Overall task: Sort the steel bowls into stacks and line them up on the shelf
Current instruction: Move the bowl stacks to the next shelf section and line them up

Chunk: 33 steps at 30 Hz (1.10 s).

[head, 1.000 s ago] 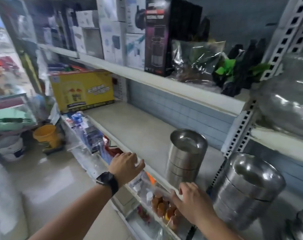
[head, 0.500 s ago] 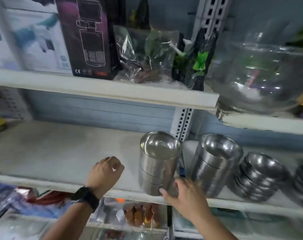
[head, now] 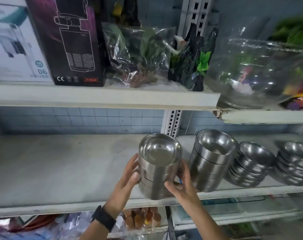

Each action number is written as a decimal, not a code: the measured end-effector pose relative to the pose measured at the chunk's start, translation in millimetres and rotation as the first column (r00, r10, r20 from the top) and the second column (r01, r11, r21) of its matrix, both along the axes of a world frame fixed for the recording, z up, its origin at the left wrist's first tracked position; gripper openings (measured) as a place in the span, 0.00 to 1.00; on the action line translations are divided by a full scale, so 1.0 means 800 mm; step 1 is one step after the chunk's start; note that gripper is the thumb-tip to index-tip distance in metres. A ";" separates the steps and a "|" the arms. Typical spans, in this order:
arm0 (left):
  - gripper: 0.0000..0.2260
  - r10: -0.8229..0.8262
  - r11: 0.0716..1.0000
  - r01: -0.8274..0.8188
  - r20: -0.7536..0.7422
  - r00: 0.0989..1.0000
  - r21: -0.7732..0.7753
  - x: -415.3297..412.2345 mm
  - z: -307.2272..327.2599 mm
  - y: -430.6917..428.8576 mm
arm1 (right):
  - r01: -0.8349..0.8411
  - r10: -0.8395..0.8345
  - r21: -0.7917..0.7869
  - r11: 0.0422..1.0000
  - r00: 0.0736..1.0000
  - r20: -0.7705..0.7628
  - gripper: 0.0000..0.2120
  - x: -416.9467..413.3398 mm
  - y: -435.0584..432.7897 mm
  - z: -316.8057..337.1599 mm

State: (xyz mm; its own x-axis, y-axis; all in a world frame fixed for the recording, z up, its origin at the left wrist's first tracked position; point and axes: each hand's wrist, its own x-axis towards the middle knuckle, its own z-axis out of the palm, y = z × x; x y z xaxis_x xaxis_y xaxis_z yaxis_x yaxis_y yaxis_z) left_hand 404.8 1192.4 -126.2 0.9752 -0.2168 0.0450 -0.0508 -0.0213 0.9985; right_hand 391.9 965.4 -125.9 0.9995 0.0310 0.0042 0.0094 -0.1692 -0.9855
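I am holding a stack (head: 158, 168) of steel bowls between both hands, at the front edge of the shelf (head: 60, 170). My left hand (head: 128, 177) is cupping its left side, thumb in front and fingers reaching behind. My right hand (head: 183, 186) is wrapping round its lower right side, thumb lying across the front. I cannot tell whether its base is resting on the shelf. A second stack (head: 211, 163) is standing just beside my right hand.
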 end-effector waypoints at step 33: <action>0.44 0.225 0.968 -0.223 -0.006 0.974 0.117 -0.028 0.005 0.056 | -0.343 0.339 0.060 0.938 0.939 0.059 0.54 0.034 0.089 0.005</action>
